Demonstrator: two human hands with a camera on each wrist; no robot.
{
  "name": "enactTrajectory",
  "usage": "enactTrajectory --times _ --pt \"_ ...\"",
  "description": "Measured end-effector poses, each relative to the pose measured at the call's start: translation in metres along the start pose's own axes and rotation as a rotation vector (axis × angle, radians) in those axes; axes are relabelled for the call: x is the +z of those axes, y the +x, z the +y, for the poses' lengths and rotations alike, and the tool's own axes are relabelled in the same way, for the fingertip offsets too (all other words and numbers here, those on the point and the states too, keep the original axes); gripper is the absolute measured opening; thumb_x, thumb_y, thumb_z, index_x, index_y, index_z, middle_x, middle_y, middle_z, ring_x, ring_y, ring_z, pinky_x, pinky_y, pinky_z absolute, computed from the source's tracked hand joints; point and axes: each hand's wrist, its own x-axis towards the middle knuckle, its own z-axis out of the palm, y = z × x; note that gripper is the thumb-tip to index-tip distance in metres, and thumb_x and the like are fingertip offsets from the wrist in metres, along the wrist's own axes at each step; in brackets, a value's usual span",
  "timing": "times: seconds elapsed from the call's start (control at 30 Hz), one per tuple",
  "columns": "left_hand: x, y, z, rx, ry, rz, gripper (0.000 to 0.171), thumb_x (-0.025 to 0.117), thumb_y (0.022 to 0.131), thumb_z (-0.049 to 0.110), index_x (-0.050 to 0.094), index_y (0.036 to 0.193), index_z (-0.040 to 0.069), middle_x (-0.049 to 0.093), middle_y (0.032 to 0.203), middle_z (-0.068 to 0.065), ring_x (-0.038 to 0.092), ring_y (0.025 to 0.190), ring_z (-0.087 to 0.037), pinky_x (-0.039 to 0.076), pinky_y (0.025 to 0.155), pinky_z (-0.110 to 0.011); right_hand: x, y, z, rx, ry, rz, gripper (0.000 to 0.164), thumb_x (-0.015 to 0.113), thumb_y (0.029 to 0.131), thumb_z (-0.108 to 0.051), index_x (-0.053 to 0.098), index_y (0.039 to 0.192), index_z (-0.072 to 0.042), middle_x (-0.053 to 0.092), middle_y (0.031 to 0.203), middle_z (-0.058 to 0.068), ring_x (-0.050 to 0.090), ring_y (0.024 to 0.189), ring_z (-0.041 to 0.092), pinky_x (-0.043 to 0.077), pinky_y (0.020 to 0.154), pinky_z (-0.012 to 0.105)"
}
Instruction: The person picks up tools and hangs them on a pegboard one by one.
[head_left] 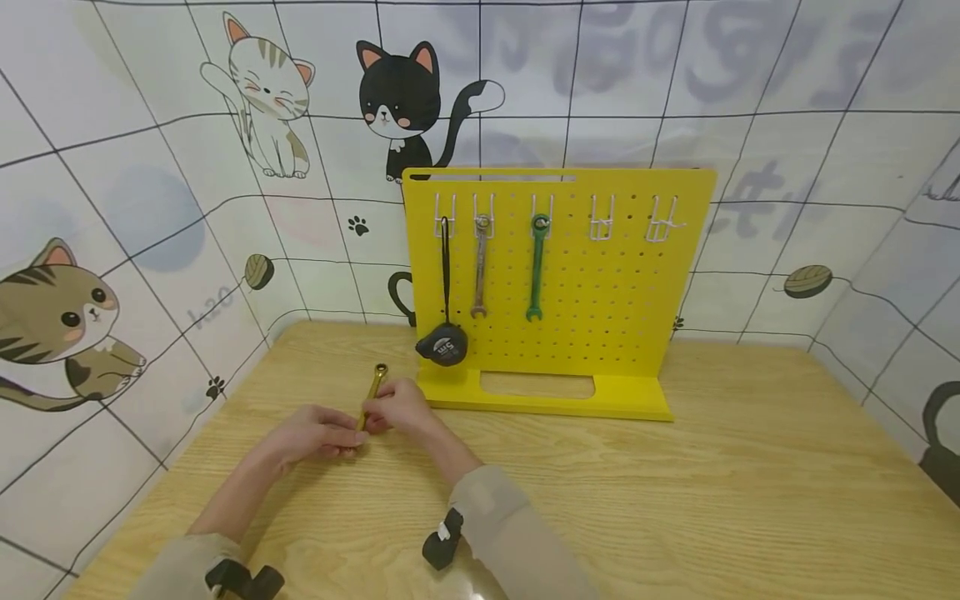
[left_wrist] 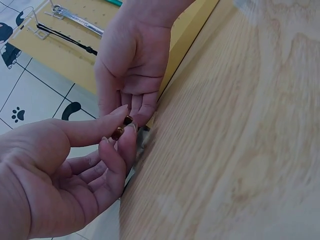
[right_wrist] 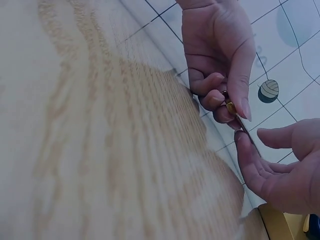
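A gold combination wrench (head_left: pixel 372 387) is held a little above the wooden table, ring end up and away from me. My left hand (head_left: pixel 311 435) pinches its lower end between thumb and fingers; in the left wrist view the two dark gold tips (left_wrist: pixel 118 133) of the jaw end peek out from that pinch. Beside the shaft is my right hand (head_left: pixel 401 407). In the right wrist view, the fingers of that right hand (right_wrist: pixel 285 175) lie along the shaft, while its thumb stands apart from it.
A yellow pegboard (head_left: pixel 600 300) stands at the back of the table (head_left: pixel 600 492). On its hooks hang a black tape measure (head_left: pixel 444 344), a silver wrench (head_left: pixel 481 267) and a green wrench (head_left: pixel 537 267). Two white hooks (head_left: pixel 602 218) to their right hold nothing. Cat-patterned cloth walls surround the table.
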Motion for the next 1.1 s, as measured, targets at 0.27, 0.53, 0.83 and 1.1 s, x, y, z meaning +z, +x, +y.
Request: enactTrajectory --times 0.27,0.53,0.83,1.1 --pt "0.006 0.003 0.003 0.021 -0.033 -0.042 0.025 0.075 0.091 0.012 0.065 0.103 -0.007 0.073 0.087 -0.007 0.070 0.078 -0.018 0.058 0.075 -0.030 -0.005 0.000 -0.004 -0.082 0.103 0.048 0.013 0.069 0.094 -0.001 0.063 0.102 0.006 0.069 0.079 0.009 0.065 0.060 0.017 0.059 0.059 0.029" --pt "0.010 0.008 0.006 0.046 0.014 0.002 0.021 0.078 0.089 0.015 0.068 0.096 -0.002 0.071 0.081 -0.005 0.066 0.077 -0.017 0.054 0.069 -0.029 -0.012 -0.009 -0.015 -0.192 0.105 0.068 0.013 0.069 0.093 0.001 0.062 0.101 0.007 0.069 0.083 0.011 0.071 0.070 0.030 0.061 0.068 0.039" --pt "0.023 0.018 0.015 0.086 0.075 0.068 0.020 0.081 0.086 0.016 0.069 0.091 0.001 0.072 0.083 -0.005 0.063 0.077 -0.018 0.053 0.071 -0.032 -0.025 -0.017 -0.021 -0.309 0.116 0.103 0.011 0.070 0.091 0.006 0.062 0.098 0.007 0.071 0.085 0.013 0.069 0.069 0.018 0.061 0.064 0.038" --pt "0.039 0.029 0.027 0.130 0.093 0.106 0.019 0.082 0.085 0.015 0.070 0.090 0.000 0.072 0.080 -0.007 0.064 0.075 -0.022 0.054 0.072 -0.035 -0.048 -0.024 -0.026 -0.381 0.085 0.112 0.013 0.071 0.092 0.003 0.064 0.101 0.009 0.072 0.088 0.018 0.071 0.071 0.030 0.061 0.069 0.047"
